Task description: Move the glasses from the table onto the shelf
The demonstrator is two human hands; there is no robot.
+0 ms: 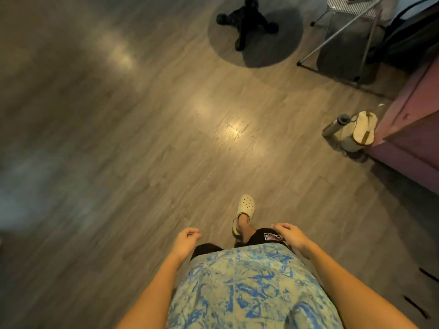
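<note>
No glasses, table top or shelf show in the head view; I look straight down at a wooden floor. My left hand (186,241) hangs in front of my waist, fingers loosely curled, holding nothing. My right hand (288,236) hovers over my right thigh with fingers slightly spread and nothing in it. One foot in a pale clog (244,206) is stepped forward between the hands.
A black wheeled chair base (244,22) stands on a round mat at the top. A metal folding frame (342,41) is at the top right. A pink cabinet (413,129) fills the right edge, with a bottle (335,125) and a cream bag (358,131) beside it.
</note>
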